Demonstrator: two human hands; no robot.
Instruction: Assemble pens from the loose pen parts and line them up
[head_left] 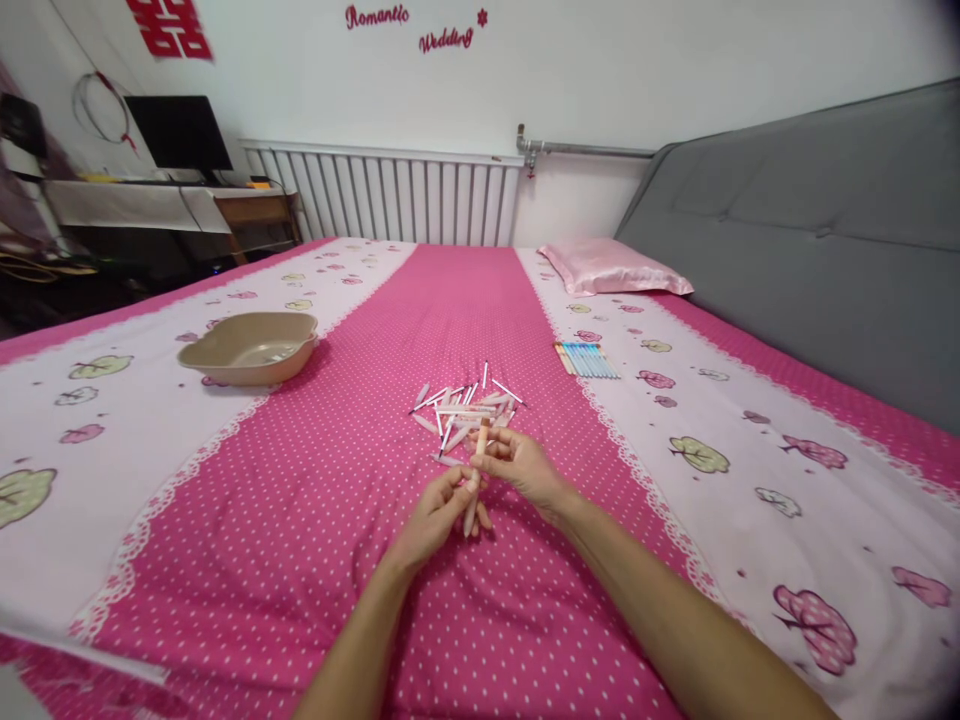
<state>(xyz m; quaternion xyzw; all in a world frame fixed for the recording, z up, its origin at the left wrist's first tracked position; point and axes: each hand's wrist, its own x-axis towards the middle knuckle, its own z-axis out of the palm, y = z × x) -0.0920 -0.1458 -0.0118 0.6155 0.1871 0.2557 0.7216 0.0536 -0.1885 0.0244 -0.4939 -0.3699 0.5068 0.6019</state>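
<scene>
A marker pen (481, 440), with a peach barrel, a brown upper end and a pale lower part, stands nearly upright between my hands. My right hand (525, 468) pinches the peach barrel between thumb and fingers. Lower down, my left hand (441, 505) grips the pale part, and its tip pokes out below the fingers. Whether the two parts are joined is hidden by my fingers. Just beyond my hands lies a loose pile of thin white sticks with dark tips (448, 432), mixed with pale translucent pieces (427, 424).
To the right, a row of blue and peach markers (589, 360) lies side by side. On the left sits a beige basin (251, 350) with small pale items inside. All this rests on a pink dotted bedspread (337, 500). A pink pillow (611, 265) lies by the grey headboard (810, 210).
</scene>
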